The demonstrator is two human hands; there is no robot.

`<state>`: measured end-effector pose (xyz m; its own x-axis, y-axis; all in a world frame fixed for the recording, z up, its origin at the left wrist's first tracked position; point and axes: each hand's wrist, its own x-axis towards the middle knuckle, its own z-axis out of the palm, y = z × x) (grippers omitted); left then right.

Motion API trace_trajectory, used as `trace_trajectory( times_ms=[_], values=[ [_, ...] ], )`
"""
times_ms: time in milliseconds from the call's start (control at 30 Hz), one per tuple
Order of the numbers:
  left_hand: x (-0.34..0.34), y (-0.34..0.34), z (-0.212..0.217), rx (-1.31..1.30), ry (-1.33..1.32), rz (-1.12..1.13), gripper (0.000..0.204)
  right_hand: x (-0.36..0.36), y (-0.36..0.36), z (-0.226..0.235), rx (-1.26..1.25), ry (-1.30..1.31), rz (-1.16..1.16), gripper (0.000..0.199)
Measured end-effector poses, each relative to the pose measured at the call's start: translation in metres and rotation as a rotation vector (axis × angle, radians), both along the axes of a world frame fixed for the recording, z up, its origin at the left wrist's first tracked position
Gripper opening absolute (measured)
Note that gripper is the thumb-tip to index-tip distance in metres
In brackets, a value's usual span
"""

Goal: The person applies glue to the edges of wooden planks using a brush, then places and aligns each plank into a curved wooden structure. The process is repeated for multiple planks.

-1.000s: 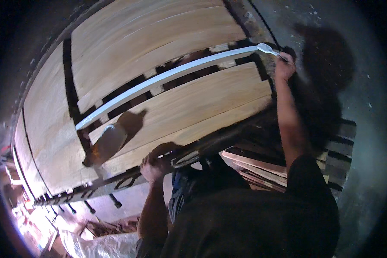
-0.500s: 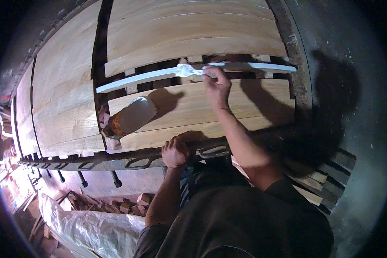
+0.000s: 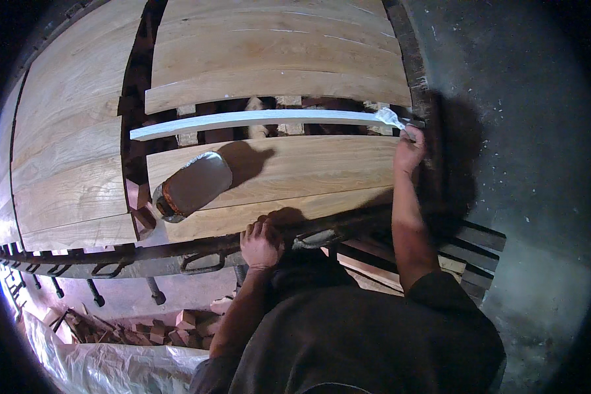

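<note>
My right hand [image 3: 410,150] pinches the handle of a flat brush [image 3: 391,118] whose bristles are loaded with white paste. The bristles touch the right end of a long narrow wooden strip [image 3: 256,118], its upper face coated white. That strip lies across dark gaps and short wooden blocks, between wide boards [image 3: 276,49] on the far side and a board panel [image 3: 295,164] on the near side. My left hand [image 3: 262,244] rests with fingers spread at the near edge, by the metal rail. A pale, brown-stained container [image 3: 197,185] sits on the near panel's left part.
More wide boards [image 3: 72,131] lie to the left. Loop handles and threaded bolts [image 3: 156,290] line the metal rail [image 3: 164,264]. Below are wood offcuts [image 3: 171,328] and plastic sheeting [image 3: 118,361]. Slatted wood [image 3: 473,246] lies at the lower right, beside grey floor [image 3: 532,217].
My right hand has swept the brush rightward along the strip, from its middle to its right end. The view has shifted slightly; my left hand stays at the near edge.
</note>
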<state>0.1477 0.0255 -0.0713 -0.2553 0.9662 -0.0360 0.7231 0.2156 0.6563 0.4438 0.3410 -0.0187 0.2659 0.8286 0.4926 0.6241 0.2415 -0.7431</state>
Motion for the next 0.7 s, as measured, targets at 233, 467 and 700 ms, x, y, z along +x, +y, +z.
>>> trace_trajectory(
  times_ms=[233, 467, 700],
  values=[
    [-0.020, -0.008, 0.009, 0.004, -0.183, -0.083, 0.038, -0.158, -0.059, -0.021, -0.078, 0.225, 0.393, 0.007],
    [-0.060, -0.044, 0.073, 0.131, -0.368, -0.009, 0.036, -0.269, -0.121, 0.030, -0.342, 0.364, 0.573, 0.016],
    [-0.124, -0.070, 0.107, 0.349, -0.202, 0.667, 0.008, -0.303, -0.173, 0.012, -0.585, 0.413, 0.765, 0.028]
  ],
)
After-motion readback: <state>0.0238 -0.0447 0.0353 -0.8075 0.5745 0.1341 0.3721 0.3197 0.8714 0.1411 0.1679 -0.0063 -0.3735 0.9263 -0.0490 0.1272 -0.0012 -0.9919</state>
